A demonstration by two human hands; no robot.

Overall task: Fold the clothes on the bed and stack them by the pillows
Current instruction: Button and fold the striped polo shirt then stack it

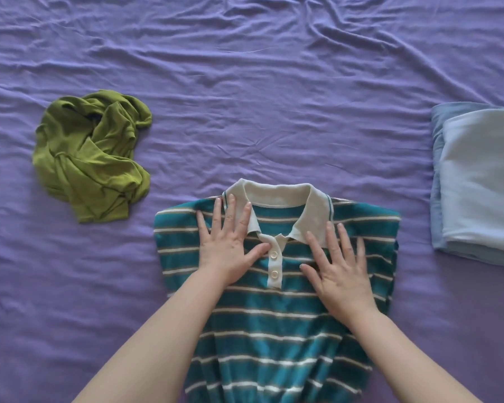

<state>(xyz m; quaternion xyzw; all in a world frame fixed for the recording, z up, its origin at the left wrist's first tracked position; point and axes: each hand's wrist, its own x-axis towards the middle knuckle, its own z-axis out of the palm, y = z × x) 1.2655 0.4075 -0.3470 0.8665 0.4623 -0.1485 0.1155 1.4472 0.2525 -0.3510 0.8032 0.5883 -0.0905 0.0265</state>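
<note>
On the purple bedsheet we saw a crumpled olive-green garment lying at the left, well apart from the shirt. In the middle, face up with its cream collar away from us, lay the teal striped polo shirt, our left hand and right hand pressed flat on its chest with fingers spread, either side of the button placket. At the right edge sat folded pale-blue fabric.
</note>
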